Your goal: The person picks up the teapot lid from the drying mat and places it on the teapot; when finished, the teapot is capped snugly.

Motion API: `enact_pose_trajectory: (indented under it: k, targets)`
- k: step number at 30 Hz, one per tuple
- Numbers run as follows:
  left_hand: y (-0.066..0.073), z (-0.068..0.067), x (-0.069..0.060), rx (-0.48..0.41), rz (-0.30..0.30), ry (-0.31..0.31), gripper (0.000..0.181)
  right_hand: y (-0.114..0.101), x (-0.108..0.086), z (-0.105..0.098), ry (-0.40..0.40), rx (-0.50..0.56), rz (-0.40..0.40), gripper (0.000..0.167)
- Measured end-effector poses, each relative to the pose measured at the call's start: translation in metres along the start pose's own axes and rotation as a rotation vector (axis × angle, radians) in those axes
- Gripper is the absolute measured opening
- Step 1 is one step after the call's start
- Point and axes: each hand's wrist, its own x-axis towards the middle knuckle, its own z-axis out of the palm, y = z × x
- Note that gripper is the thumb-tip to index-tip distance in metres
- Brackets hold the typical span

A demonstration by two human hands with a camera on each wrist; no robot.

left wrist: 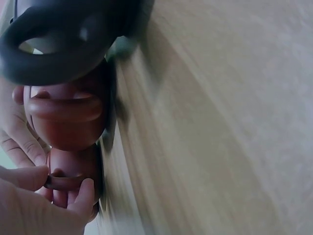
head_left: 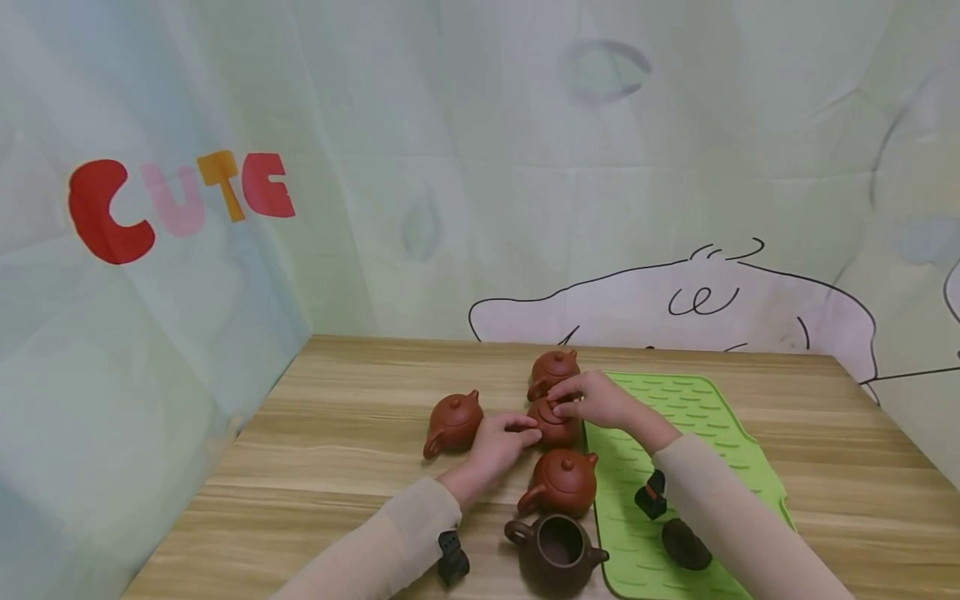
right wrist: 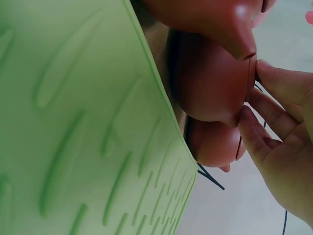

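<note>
Near the table's middle stands a reddish-brown teapot. My left hand pinches its handle between thumb and fingers. From above, my right hand grips the teapot lid at its edge, and the lid sits on the pot's mouth. More reddish-brown teapots line up with this one: one behind and one in front. Nearest me is a dark brown teapot with its mouth uncovered. A dark round lid lies on the green mat, partly behind my right sleeve.
Another reddish-brown teapot stands to the left of the row. The ridged green mat lies along the row's right side. A printed cloth hangs behind the wooden table.
</note>
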Motion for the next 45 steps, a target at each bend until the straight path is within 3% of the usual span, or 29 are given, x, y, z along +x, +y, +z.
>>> enact_pose_trajectory:
  k: [11,17,23,31,38,45]
  targets:
    - [0.000,-0.001,0.001,0.004,-0.010,-0.024,0.017,0.000,-0.002,-0.004,-0.001,-0.031,-0.061,0.019]
    - [0.011,-0.009,-0.005,0.055,-0.007,-0.071,0.025,-0.001,-0.017,-0.018,0.030,0.027,-0.051,0.029]
    - [0.023,-0.022,-0.020,0.104,0.063,-0.085,0.029,-0.008,-0.044,-0.039,0.068,0.054,-0.053,0.032]
    - [0.023,-0.038,-0.046,0.095,0.072,-0.200,0.029,-0.017,-0.097,-0.053,0.083,0.084,-0.079,0.032]
    - [0.012,-0.048,-0.067,0.040,0.028,-0.261,0.033,-0.012,-0.141,-0.044,0.147,0.089,-0.132,0.030]
    - [0.002,-0.049,-0.079,-0.017,-0.004,-0.356,0.030,0.004,-0.171,-0.024,0.212,0.150,-0.180,0.034]
